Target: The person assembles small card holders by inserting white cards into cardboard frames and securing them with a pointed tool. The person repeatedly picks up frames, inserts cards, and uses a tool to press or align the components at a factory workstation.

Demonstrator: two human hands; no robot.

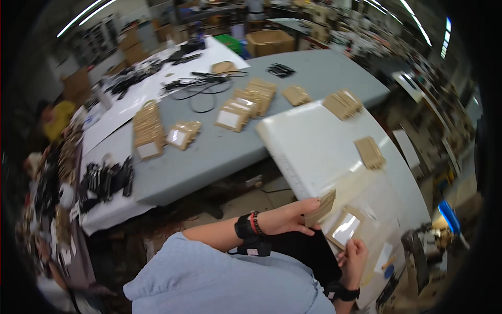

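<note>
Left grip (285, 217) closed around a brown stack (325, 207), right grip (356, 256) pinched on the near edge of a white-labelled packet (346, 228), side by side at the white desk's (303, 144) near end, another brown bundle (370, 153) lying beyond!

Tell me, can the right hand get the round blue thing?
Probably yes: the round blue thing lies close to the right hand, with nothing tall between them. But that hand seems to hold a packet, so it might have to let go first.
</note>
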